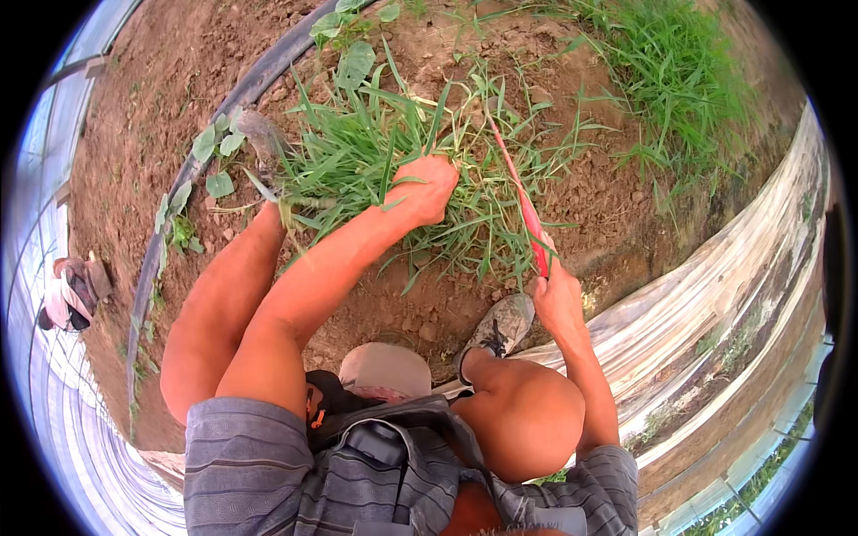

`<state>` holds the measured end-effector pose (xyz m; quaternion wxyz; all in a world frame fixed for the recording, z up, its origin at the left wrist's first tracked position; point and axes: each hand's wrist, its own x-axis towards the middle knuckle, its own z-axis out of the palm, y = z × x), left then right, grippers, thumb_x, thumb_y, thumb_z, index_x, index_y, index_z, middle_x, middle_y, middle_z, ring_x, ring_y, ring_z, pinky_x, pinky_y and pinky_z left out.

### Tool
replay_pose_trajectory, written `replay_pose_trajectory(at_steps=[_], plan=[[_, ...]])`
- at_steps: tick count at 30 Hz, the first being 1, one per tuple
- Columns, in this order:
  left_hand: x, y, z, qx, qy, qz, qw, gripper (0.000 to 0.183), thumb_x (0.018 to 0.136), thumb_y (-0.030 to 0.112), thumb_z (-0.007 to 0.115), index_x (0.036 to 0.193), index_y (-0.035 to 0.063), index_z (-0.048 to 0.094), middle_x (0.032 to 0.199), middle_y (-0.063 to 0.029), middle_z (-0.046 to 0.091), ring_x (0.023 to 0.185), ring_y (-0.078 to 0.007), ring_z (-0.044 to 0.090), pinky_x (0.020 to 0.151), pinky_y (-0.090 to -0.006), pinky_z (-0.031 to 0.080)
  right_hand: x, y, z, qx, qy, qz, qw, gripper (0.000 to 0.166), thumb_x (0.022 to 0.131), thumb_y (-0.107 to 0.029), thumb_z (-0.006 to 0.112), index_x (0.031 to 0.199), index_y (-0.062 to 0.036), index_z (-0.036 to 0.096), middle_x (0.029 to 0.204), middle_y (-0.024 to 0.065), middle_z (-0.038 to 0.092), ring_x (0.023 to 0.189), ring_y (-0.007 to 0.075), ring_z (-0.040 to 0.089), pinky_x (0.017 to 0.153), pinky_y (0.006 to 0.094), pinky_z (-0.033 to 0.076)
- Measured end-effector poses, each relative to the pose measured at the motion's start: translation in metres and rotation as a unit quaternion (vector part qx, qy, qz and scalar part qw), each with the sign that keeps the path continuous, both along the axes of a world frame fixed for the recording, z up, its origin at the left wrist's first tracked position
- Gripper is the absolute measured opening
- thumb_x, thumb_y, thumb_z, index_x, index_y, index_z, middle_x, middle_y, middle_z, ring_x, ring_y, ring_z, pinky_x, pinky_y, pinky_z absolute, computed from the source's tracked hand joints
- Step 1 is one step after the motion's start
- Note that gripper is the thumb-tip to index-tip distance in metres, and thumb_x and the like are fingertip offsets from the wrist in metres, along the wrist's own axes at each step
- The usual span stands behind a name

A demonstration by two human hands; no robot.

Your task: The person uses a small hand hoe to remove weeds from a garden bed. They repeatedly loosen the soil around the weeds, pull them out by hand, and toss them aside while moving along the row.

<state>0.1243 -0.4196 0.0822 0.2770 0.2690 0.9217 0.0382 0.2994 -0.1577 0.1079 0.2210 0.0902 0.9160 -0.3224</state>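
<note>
My left hand (429, 187) is closed around stems in a clump of long-bladed grass (355, 157), above brown soil. Some blades lie over the wrist. In my right hand (560, 301) is the lower end of a hand tool with a long, slender red handle (525, 201). The handle slants up and away into the right side of the clump. Grass and soil hide the tool's head, so its kind cannot be told. Loose and bent stems (482, 228) spread between the two hands.
Denser grass (684, 87) grows at upper right. A black hose (258, 79) curves along the left, with a broad-leaved vine (204, 144) beside it. Pale plastic sheeting (710, 248) borders the soil on the right. My shoes (513, 318) flank the clump. A cloth-like bundle (74, 291) sits far left.
</note>
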Motion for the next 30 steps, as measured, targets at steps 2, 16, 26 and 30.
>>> replay_pose_trajectory(at_steps=[2, 16, 26, 30], plan=[[0.027, 0.010, 0.012, 0.035, -0.014, -0.034, 0.999, 0.023, 0.060, 0.004, 0.070, 0.082, -0.0032, 0.071, 0.093, -0.0242, 0.068, 0.095, -0.0424, 0.067, 0.089, -0.0474, 0.056, 0.018, 0.006, -0.011, 0.099, 0.012, 0.002, 0.995, 0.079, 0.087, -0.002, 0.062, 0.157, -0.0207, 0.032, 0.091, 0.0266, 0.066, 0.077, 0.0470, 0.065, 0.067, 0.0525, 0.051], [0.147, -0.007, 0.013, -0.036, -0.155, -0.102, 0.982, 0.026, 0.063, 0.011, 0.074, 0.087, 0.0005, 0.073, 0.093, -0.0231, 0.071, 0.091, -0.0370, 0.068, 0.077, -0.0462, 0.058, -0.040, -0.044, 0.002, -0.095, 0.022, -0.105, 0.990, 0.078, 0.089, -0.007, 0.048, 0.160, -0.0302, 0.026, 0.088, 0.0272, 0.068, 0.078, 0.0415, 0.069, 0.076, 0.0447, 0.053], [0.167, -0.029, -0.012, -0.060, -0.176, -0.076, 0.980, 0.027, 0.065, 0.011, 0.072, 0.090, 0.0011, 0.073, 0.100, -0.0240, 0.070, 0.093, -0.0375, 0.069, 0.078, -0.0452, 0.058, -0.072, -0.071, 0.009, -0.092, 0.105, -0.169, 0.976, 0.076, 0.093, -0.010, 0.050, 0.161, -0.0293, 0.023, 0.093, 0.0300, 0.068, 0.080, 0.0405, 0.069, 0.075, 0.0494, 0.052], [0.172, -0.026, -0.023, -0.026, -0.155, -0.081, 0.984, 0.029, 0.063, 0.011, 0.072, 0.090, 0.0014, 0.073, 0.099, -0.0231, 0.070, 0.093, -0.0391, 0.068, 0.080, -0.0459, 0.058, -0.071, -0.057, -0.022, -0.021, 0.029, -0.111, 0.993, 0.077, 0.093, -0.010, 0.051, 0.161, -0.0289, 0.020, 0.092, 0.0290, 0.069, 0.082, 0.0442, 0.068, 0.076, 0.0494, 0.053]])
